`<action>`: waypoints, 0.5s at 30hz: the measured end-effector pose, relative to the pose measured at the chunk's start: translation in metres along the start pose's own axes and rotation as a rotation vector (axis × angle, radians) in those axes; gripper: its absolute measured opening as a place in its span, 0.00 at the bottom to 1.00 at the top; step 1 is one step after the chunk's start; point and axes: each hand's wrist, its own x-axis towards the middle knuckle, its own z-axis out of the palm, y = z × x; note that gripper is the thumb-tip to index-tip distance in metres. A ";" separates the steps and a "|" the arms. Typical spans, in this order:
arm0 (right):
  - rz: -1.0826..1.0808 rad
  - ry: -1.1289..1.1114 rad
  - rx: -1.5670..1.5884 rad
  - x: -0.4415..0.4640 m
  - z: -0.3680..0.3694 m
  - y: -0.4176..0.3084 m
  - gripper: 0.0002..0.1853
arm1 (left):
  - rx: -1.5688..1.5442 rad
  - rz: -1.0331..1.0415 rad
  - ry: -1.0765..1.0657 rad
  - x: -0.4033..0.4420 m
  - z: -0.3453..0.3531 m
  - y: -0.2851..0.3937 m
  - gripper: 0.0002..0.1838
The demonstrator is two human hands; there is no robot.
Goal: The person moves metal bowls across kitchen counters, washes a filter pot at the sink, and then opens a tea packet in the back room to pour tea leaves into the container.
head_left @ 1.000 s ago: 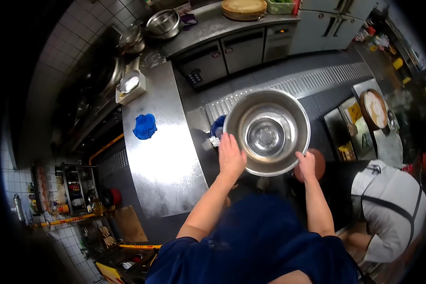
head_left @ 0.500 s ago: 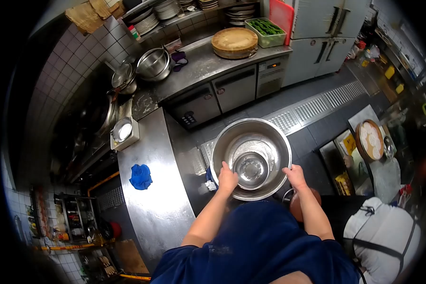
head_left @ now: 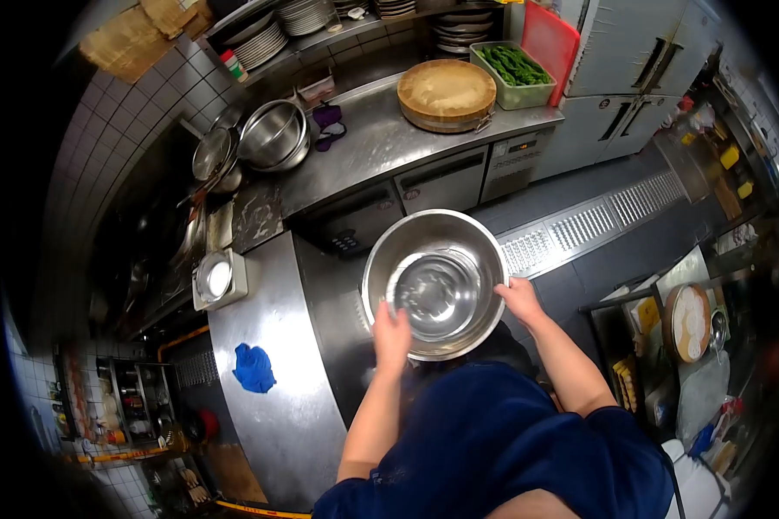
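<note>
Right hand (head_left: 519,299) pinching steel basin (head_left: 386,253) rim; left hand (head_left: 391,339) at opposite rim, pinch unclear. Blurred round metal shape (head_left: 438,296) inside. Tub (head_left: 530,97) holds green vegetables (head_left: 509,62).

Round silver-grey metal basin (head_left: 424,232). Crumpled bright-blue cloth (head_left: 254,368). Long green vegetables (head_left: 515,66). Flat red board (head_left: 552,52). Dim wall tiles (head_left: 147,112): gridded, perhaps mauve-grey.

tiled walls (head_left: 134,108) | dark floor (head_left: 584,290), metal grating (head_left: 584,229) | steel counter (head_left: 363,138) | grey cabinet (head_left: 623,65), 4 handles (head_left: 615,121) | glare on worktable (head_left: 281,432)
</note>
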 end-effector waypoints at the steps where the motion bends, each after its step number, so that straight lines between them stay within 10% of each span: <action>1: 0.070 0.014 -0.052 0.009 -0.007 -0.040 0.12 | -0.193 -0.065 0.055 0.007 -0.007 0.013 0.12; 15: 0.075 0.137 0.457 0.379 -0.088 -0.169 0.08 | -0.821 -0.418 0.776 0.131 0.000 0.045 0.11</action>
